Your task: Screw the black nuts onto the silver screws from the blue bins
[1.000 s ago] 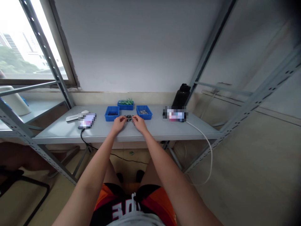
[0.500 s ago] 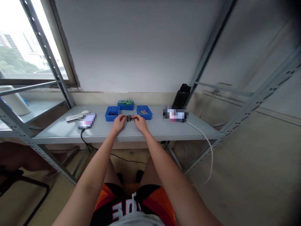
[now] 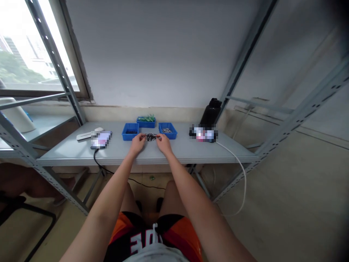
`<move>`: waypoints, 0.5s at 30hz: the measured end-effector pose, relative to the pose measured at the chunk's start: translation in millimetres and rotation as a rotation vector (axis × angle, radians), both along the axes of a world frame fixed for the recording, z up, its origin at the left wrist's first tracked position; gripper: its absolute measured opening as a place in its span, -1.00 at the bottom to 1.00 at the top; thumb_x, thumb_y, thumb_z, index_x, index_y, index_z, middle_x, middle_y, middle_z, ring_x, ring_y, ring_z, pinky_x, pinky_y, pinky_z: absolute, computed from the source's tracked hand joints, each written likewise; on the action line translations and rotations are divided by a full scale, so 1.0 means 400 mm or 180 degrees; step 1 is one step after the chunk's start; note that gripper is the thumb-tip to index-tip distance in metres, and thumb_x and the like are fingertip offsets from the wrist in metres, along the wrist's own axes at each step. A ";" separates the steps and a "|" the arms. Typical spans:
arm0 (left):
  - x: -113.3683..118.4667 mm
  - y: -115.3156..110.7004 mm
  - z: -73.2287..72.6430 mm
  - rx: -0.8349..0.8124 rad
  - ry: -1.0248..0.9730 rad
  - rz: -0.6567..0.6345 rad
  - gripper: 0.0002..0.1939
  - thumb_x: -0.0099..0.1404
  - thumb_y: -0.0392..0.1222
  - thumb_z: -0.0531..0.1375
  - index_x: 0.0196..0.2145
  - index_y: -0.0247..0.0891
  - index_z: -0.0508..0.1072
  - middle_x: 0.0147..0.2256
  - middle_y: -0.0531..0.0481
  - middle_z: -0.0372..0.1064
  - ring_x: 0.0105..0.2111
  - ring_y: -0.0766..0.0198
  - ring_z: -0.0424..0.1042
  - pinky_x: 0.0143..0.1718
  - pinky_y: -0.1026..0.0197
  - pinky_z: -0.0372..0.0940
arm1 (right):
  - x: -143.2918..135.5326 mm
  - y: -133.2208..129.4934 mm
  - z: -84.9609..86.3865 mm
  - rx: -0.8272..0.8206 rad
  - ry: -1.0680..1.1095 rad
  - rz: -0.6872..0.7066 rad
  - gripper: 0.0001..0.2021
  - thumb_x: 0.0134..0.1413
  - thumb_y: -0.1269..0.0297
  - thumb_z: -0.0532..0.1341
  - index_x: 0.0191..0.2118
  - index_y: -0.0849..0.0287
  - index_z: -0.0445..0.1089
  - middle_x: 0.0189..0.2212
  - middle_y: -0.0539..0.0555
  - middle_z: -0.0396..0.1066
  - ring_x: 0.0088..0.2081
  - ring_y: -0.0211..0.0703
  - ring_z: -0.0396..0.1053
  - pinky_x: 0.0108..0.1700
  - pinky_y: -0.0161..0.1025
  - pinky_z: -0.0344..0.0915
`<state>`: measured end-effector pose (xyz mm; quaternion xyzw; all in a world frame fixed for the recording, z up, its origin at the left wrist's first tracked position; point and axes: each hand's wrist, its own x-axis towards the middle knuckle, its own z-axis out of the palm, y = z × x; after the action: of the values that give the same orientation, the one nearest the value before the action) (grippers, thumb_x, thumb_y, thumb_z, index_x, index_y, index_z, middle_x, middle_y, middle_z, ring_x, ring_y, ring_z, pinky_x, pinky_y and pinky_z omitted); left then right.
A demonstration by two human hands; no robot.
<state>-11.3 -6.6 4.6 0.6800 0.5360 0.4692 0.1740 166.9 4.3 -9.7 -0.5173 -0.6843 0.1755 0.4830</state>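
Observation:
A pile of small black and silver pieces (image 3: 150,137) lies on the shelf top (image 3: 185,151) between my two hands. At the pile's left edge is my left hand (image 3: 138,141), thumb and fingers drawn together in a pinch. My right hand (image 3: 163,142) pinches in the same way at the right edge. Whatever is in either set of fingertips is too small to make out. Behind my left hand stands a blue bin (image 3: 130,137) with dark contents. Behind my right hand another blue bin (image 3: 172,136) holds small silvery pieces.
A third blue bin (image 3: 146,124) at the back holds green strips (image 3: 147,118). To the left lie a phone (image 3: 102,139) and a white object (image 3: 84,136). On the right are another phone (image 3: 204,134), a black bottle (image 3: 211,113) and a white cable (image 3: 243,171). Metal posts frame the shelf.
My right hand has shifted slightly to the right, away from the pile's middle. My left hand stays almost in place. The bins have not moved.

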 end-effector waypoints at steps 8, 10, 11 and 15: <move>-0.001 -0.002 0.002 -0.0057 0.0128 0.0223 -0.77 0.23 -0.29 0.12 -0.21 -0.32 0.54 -0.34 -0.13 0.52 -0.30 0.14 0.46 -0.15 0.16 0.29 | -0.032 -0.031 0.020 -0.0262 -0.1316 -0.0029 -0.63 0.17 0.29 0.18 0.09 0.14 0.40 0.04 0.26 0.34 0.03 0.07 0.31 0.07 -0.06 0.25; 0.001 -0.003 0.005 -0.0098 0.0210 0.0289 -0.76 0.24 -0.30 0.11 -0.19 -0.32 0.54 -0.31 -0.13 0.53 -0.26 0.16 0.46 -0.13 0.18 0.29 | -0.036 -0.045 0.029 -0.0241 -0.1640 0.0082 -0.63 0.23 0.24 0.13 0.13 0.07 0.37 0.09 0.23 0.30 0.06 0.06 0.29 0.06 -0.08 0.25; 0.002 -0.005 0.007 -0.0115 0.0239 0.0309 -0.75 0.25 -0.30 0.11 -0.19 -0.33 0.54 -0.29 -0.13 0.53 -0.25 0.16 0.46 -0.12 0.19 0.29 | -0.037 -0.051 0.034 -0.0247 -0.1773 0.0109 -0.63 0.25 0.23 0.11 0.14 0.05 0.37 0.09 0.20 0.29 0.06 0.04 0.28 0.06 -0.10 0.26; 0.003 -0.011 0.011 -0.0150 0.0291 0.0304 -0.75 0.26 -0.30 0.10 -0.18 -0.34 0.54 -0.28 -0.15 0.53 -0.24 0.16 0.46 -0.12 0.21 0.29 | -0.039 -0.065 0.047 -0.0229 -0.2090 0.0181 -0.64 0.29 0.22 0.06 0.14 0.02 0.37 0.07 0.16 0.30 0.05 -0.02 0.27 0.04 -0.16 0.26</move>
<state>-10.0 -10.8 9.1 0.6700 0.5861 0.4327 0.1427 151.2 -21.7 9.2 -0.5437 -0.8110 0.0369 0.2129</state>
